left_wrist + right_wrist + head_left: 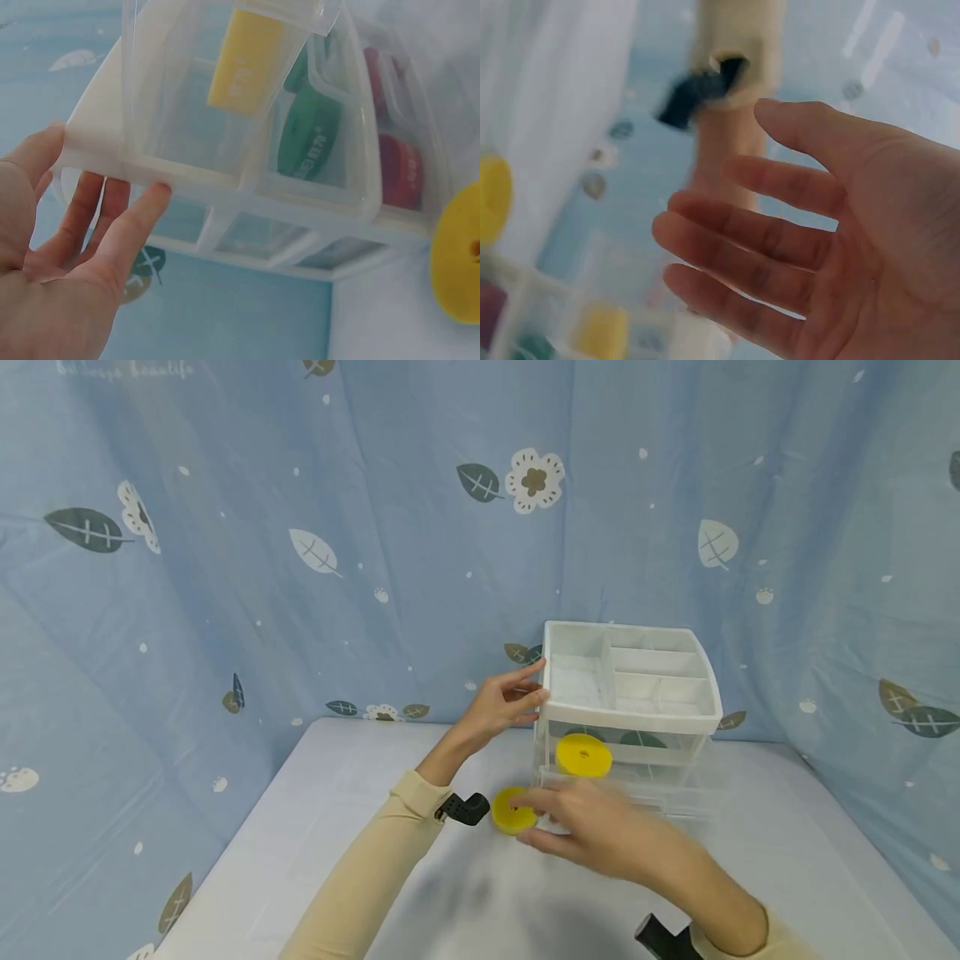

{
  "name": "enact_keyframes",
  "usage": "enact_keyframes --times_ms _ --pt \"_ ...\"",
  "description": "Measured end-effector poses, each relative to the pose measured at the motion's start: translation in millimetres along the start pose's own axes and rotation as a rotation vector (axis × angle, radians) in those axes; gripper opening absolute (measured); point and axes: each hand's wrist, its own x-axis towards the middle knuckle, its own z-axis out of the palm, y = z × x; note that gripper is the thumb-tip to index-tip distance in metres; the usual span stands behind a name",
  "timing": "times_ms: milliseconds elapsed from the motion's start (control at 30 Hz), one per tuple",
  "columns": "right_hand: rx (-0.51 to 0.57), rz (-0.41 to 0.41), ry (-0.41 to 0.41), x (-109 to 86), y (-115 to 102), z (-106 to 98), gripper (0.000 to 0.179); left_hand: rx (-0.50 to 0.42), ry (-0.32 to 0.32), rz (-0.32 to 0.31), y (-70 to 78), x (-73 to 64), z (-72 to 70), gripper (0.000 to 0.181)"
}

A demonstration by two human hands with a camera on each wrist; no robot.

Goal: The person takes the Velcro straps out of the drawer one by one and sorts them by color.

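R hand (600, 835) hovers w/ fingers spread, holding nothing; yellow disc (512, 812) lies flat on surface just left of its fingertips, so R is nearer. L hand (501, 702), fingers straight, steadies drawer unit (628, 710) at its top-left edge.

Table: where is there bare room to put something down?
The table is bare along its left side, beyond the left hand, and right of the drawer unit. It is crowded in front of the unit, where the right hand hovers by a yellow disc.
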Motion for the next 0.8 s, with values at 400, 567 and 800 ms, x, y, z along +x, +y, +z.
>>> enact_keyframes --times_ms 400,567,800 --pt "-0.130 0.236 0.173 4.7 41 -31 0.034 0.020 0.017 -0.015 -0.4 -1.2 -0.1 0.057" --pt "-0.109 0.327 0.133 8.7 56 -29 0.035 0.020 0.012 -0.012 -0.3 -1.1 0.6 0.057" --pt "-0.101 0.388 0.094 15.6 65 -22 0.036 0.022 0.012 -0.009 0.2 -1.8 0.2 0.056"
